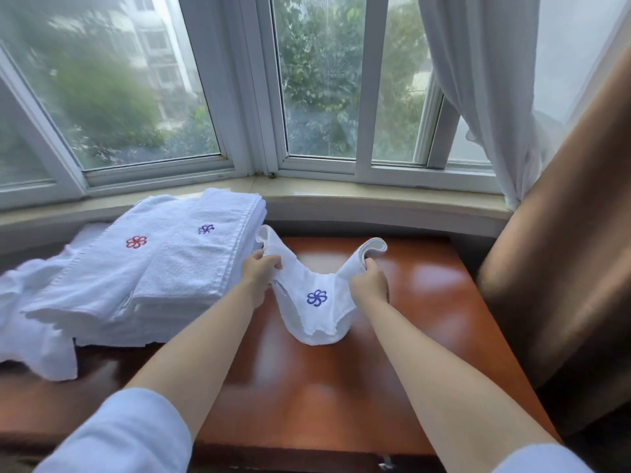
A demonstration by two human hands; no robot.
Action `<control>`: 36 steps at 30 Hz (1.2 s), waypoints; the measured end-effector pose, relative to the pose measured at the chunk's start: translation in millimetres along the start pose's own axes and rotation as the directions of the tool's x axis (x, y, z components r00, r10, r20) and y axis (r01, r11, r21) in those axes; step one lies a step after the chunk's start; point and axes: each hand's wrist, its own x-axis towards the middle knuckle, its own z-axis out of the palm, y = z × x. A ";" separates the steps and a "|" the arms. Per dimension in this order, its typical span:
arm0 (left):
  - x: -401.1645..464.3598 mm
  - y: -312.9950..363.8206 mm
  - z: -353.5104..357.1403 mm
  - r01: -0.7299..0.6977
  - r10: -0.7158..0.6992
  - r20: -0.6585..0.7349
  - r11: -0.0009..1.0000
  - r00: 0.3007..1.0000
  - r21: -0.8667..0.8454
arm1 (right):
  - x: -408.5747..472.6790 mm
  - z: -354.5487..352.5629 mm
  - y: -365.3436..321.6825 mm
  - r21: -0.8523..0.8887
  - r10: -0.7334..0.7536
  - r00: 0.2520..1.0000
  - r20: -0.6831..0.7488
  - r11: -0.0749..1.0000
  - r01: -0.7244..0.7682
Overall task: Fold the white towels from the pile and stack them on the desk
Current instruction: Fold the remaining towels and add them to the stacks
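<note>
Held above the middle of the bench (426, 302): a small white towel (316, 302), long axis running left to right, sagging in a U between two grips. Left hand (261, 273) clamped on the left part, fingers (273, 264) curled closed around the cloth; right hand (370, 285) clamped on the right part likewise. Both loose ends curled upward past the hands, rolled like lips. Lowest fold touching or just above the bench; could not tell which. Blue pinwheel flower (317, 298) stitched on the near face. Terry cloth, nubby, with a hemmed scalloped lower edge.

To the left, touching the far sill (375, 196): a stack of folded towels (191, 264), thick-piled, flat, rectangular, long axis running near-left to far-right, bearing a red flower (136, 242) and a purple one (206, 229). Farther left, a rumpled towel pile (30, 322) hanging over the near edge. Bench glossy, reddish-brown wood, mirroring window light. Sheer curtain (485, 97) and a brown drape (563, 250) at right.
</note>
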 end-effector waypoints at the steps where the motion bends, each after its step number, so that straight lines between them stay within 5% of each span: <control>1: -3.3 10.0 -4.7 -0.026 0.025 -0.027 1.000 0.999 -0.018 | -0.2 1.3 -11.4 0.031 -0.030 1.000 0.001 0.999 0.030; 14: 12.5 90.5 -126.6 -0.252 0.221 -0.178 0.952 0.959 -0.175 | -22.3 75.2 -169.0 0.148 -0.325 0.946 -0.016 0.934 0.324; 28: 82.6 108.1 -325.6 -0.306 0.259 -0.216 0.926 0.941 -0.223 | -78.8 249.9 -290.0 0.113 -0.406 0.913 0.030 0.909 0.401; 36: 132.1 96.7 -380.3 -0.271 0.200 -0.259 0.923 0.945 -0.274 | -66.4 319.5 -320.0 0.078 -0.435 0.893 0.118 0.900 0.428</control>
